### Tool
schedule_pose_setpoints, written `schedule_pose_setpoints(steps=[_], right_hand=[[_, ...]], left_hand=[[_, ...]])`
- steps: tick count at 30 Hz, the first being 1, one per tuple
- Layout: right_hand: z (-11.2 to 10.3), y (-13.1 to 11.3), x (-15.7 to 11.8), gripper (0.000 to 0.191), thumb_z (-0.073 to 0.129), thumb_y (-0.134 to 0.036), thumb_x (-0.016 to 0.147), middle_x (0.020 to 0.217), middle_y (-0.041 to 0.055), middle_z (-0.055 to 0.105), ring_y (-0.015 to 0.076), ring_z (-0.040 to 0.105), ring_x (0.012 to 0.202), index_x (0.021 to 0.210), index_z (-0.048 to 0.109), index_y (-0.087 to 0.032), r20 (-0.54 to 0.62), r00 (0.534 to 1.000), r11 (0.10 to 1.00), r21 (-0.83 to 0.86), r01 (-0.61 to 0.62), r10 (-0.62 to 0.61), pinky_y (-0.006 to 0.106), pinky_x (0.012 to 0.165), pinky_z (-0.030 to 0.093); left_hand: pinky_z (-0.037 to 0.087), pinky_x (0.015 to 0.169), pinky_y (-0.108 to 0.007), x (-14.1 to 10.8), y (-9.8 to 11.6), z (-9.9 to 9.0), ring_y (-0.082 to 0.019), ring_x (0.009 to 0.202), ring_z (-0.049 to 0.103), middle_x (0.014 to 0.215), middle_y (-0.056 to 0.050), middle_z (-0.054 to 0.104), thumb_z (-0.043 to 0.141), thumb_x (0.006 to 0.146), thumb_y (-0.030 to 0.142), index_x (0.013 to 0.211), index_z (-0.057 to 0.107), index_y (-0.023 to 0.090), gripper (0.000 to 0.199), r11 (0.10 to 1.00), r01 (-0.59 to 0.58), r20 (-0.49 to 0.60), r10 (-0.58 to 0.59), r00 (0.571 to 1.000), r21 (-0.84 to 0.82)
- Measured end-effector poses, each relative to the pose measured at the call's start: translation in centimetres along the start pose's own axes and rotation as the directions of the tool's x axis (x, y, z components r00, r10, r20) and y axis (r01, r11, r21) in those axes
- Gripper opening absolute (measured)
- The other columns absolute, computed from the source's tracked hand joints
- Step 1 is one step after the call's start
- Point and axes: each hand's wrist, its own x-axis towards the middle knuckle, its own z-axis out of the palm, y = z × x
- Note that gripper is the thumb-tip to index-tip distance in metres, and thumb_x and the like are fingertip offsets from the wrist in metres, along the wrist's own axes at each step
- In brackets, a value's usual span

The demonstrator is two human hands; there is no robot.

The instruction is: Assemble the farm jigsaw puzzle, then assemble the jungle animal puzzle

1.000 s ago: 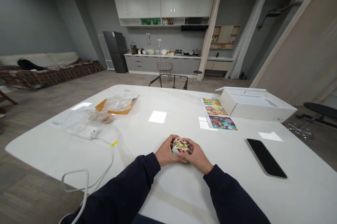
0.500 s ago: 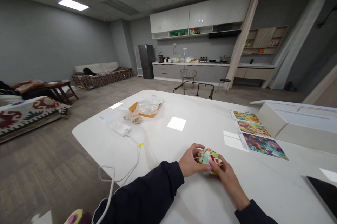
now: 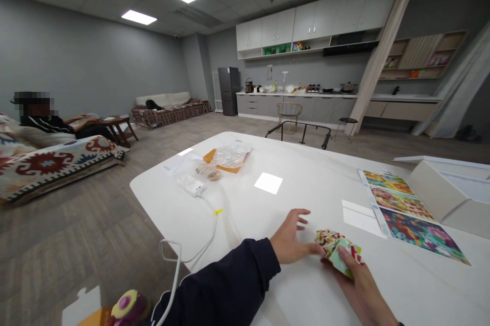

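Observation:
My right hand (image 3: 354, 270) grips a small stack of colourful printed jigsaw pieces (image 3: 339, 250), with the thumb pressed on top. The pieces are pale green, yellow and red, with uneven edges. Just to their left is my left hand (image 3: 293, 242), its fingers apart and raised off the stack. Its thumb tip reaches the near left side of the stack; whether it touches cannot be made out. Both hands are low over the white table (image 3: 306, 178). Printed picture sheets (image 3: 409, 208) lie to the right, beyond my right hand.
Clear plastic wrapping (image 3: 231, 155) lies on an orange sheet at the far left. A white power adapter (image 3: 191, 184) has a cable (image 3: 209, 239) running over the left edge. An open white box (image 3: 451, 185) stands at the right. A person (image 3: 46, 122) sits beyond the table.
My left hand has let go of the stack and opened its fingers. My right hand holds the stack farther right in the picture. The view has turned left, showing more of the seated person.

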Motion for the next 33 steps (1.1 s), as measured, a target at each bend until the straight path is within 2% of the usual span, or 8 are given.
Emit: schedule_pose_setpoints(steps=[2, 6, 13, 18, 24, 27, 30, 33], right_hand=[[0.0, -0.1, 0.0, 0.041, 0.080, -0.051, 0.078, 0.116, 0.0079, 0.075, 0.0328, 0.065, 0.119, 0.106, 0.073, -0.021, -0.061, 0.998, 0.997, 0.071, -0.005, 0.010, 0.044, 0.089, 0.064], [0.1, 0.0, 0.1, 0.039, 0.081, -0.049, 0.078, 0.112, 0.0090, 0.075, 0.0322, 0.065, 0.117, 0.103, 0.076, -0.020, -0.088, 0.996, 0.993, 0.118, -0.002, 0.013, 0.043, 0.086, 0.066], [-0.7, 0.7, 1.1, 0.044, 0.088, -0.048, 0.070, 0.109, 0.0084, 0.076, 0.0320, 0.067, 0.111, 0.101, 0.077, -0.020, -0.084, 0.996, 0.993, 0.122, 0.000, 0.010, 0.043, 0.083, 0.066], [-1.0, 0.6, 1.3, 0.046, 0.089, -0.049, 0.067, 0.111, 0.0082, 0.076, 0.0317, 0.065, 0.116, 0.101, 0.077, -0.020, -0.094, 0.995, 0.988, 0.154, -0.004, 0.018, 0.043, 0.088, 0.065], [-0.5, -0.8, 0.9, 0.040, 0.085, -0.048, 0.075, 0.117, 0.0066, 0.074, 0.0309, 0.062, 0.123, 0.104, 0.076, -0.022, -0.118, 0.992, 0.949, 0.304, 0.078, -0.044, 0.054, 0.103, 0.057], [-0.4, -1.5, 0.7, 0.036, 0.084, -0.048, 0.077, 0.114, 0.0045, 0.075, 0.0298, 0.064, 0.119, 0.102, 0.076, -0.024, -0.099, 0.994, 0.914, 0.400, 0.073, -0.036, 0.060, 0.105, 0.054], [-0.4, -1.8, 0.6, 0.034, 0.085, -0.047, 0.076, 0.111, 0.0033, 0.076, 0.0285, 0.067, 0.116, 0.099, 0.075, -0.024, -0.085, 0.996, 0.910, 0.409, 0.066, -0.034, 0.061, 0.106, 0.053], [-0.3, -1.8, 0.5, 0.032, 0.082, -0.049, 0.079, 0.109, 0.0030, 0.077, 0.0275, 0.068, 0.114, 0.097, 0.074, -0.024, -0.053, 0.996, 0.927, 0.364, 0.085, -0.070, 0.059, 0.107, 0.052]], left_hand=[[0.048, 0.105, -0.046, 1.5, 0.5, -3.3, -0.025, 0.120, 0.057, 0.134, -0.013, 0.054, 0.082, 0.080, 0.034, 0.130, 0.052, 0.023, 0.060, 0.991, -0.117, -0.240, 0.131, 0.962, 0.071], [0.050, 0.098, -0.037, 5.5, 1.1, -11.9, -0.021, 0.112, 0.060, 0.131, -0.009, 0.055, 0.075, 0.078, 0.017, 0.118, 0.058, 0.024, 0.044, 0.997, -0.074, -0.728, 0.075, 0.681, 0.034], [0.049, 0.094, -0.036, 11.6, -0.1, -20.3, -0.022, 0.113, 0.062, 0.115, -0.008, 0.062, 0.072, 0.075, 0.021, 0.114, 0.060, 0.020, 0.041, 0.958, -0.037, -0.813, -0.220, 0.539, -0.284], [0.049, 0.091, -0.029, 9.0, 0.2, -17.6, -0.018, 0.105, 0.065, 0.100, -0.006, 0.068, 0.079, 0.074, 0.033, 0.095, 0.063, 0.017, 0.031, 0.937, -0.150, -0.775, -0.162, 0.610, -0.314], [0.052, 0.067, -0.030, 0.9, -0.5, -11.8, -0.016, 0.069, 0.066, 0.085, -0.003, 0.067, 0.087, 0.064, 0.032, 0.093, 0.061, 0.018, 0.041, 0.929, 0.051, -0.385, -0.201, 0.901, -0.367], [0.055, 0.074, -0.035, -1.1, -0.2, -11.1, -0.021, 0.085, 0.067, 0.105, -0.008, 0.065, 0.082, 0.070, 0.034, 0.095, 0.065, 0.019, 0.034, 0.985, 0.170, -0.327, -0.157, 0.932, 0.013], [0.053, 0.090, -0.043, -2.0, 1.4, -9.3, -0.028, 0.111, 0.059, 0.117, -0.011, 0.060, 0.072, 0.082, 0.033, 0.098, 0.066, 0.022, 0.021, 0.863, 0.037, -0.450, 0.225, 0.864, 0.503], [0.049, 0.096, -0.046, -3.2, 3.3, -4.8, -0.029, 0.107, 0.059, 0.111, -0.010, 0.063, 0.066, 0.089, 0.035, 0.111, 0.063, 0.024, 0.024, 0.737, -0.153, -0.153, 0.329, 0.932, 0.658]])
